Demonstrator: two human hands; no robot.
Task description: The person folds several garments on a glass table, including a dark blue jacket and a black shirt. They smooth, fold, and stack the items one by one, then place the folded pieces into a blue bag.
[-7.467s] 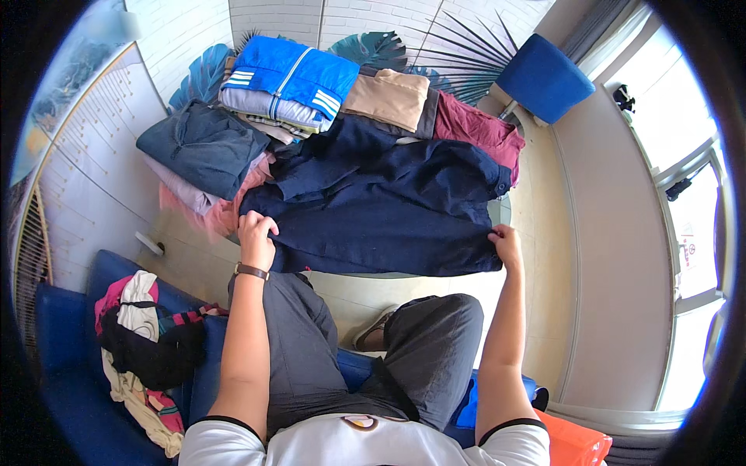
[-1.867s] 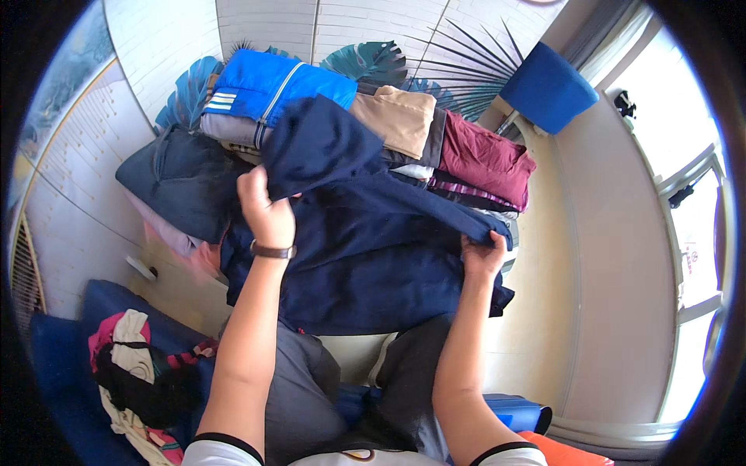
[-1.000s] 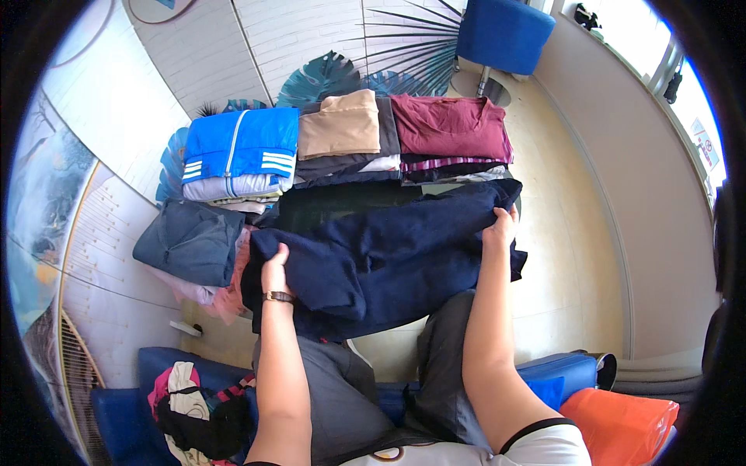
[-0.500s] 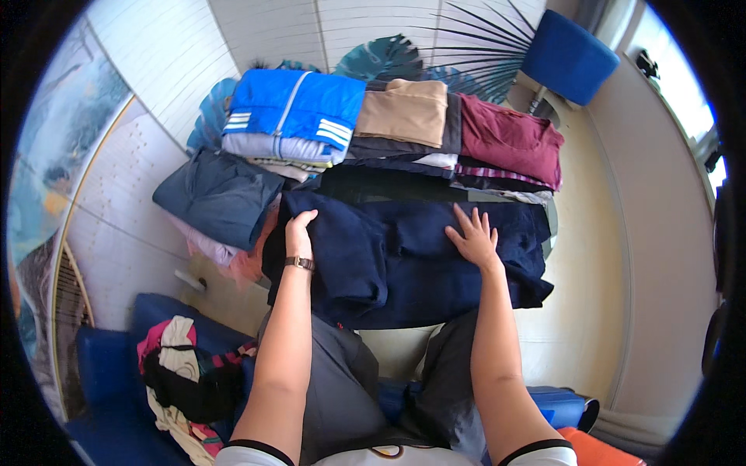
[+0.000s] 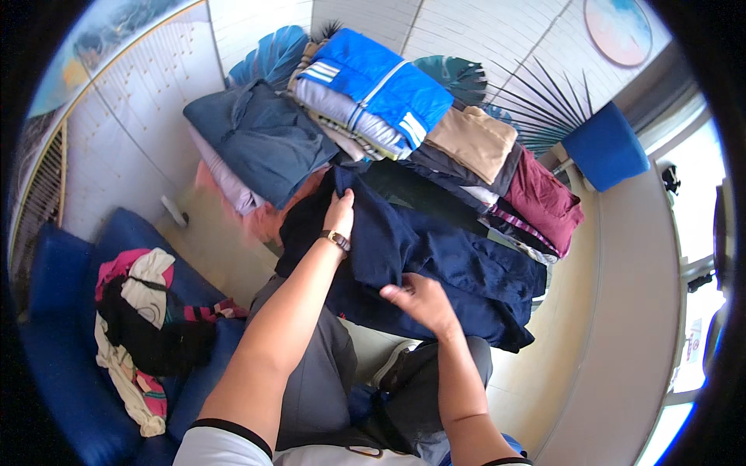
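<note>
A dark navy garment point(image 5: 466, 256) lies spread across the dark table in front of me, its left part folded into a loose, wrinkled flap. My left hand point(image 5: 339, 213), with a watch at the wrist, is closed on the cloth at the far left edge and lifts it a little. At the near corner of the flap is my right hand point(image 5: 423, 301). Its thumb points left and its fingers curl in at the cloth edge, with the fingertips partly hidden.
Folded piles stand beyond: a blue jacket point(image 5: 381, 85), a beige garment point(image 5: 474, 140), a maroon garment point(image 5: 544, 202) and a grey-blue garment point(image 5: 260, 140) at left. Loose clothes point(image 5: 148, 326) lie heaped on a blue seat point(image 5: 58, 349). A blue chair point(image 5: 606, 147) stands far right.
My right hand has left its flat position on the garment's right part and come left and nearer, to the flap's corner. My left hand keeps its hold. The view has turned left.
</note>
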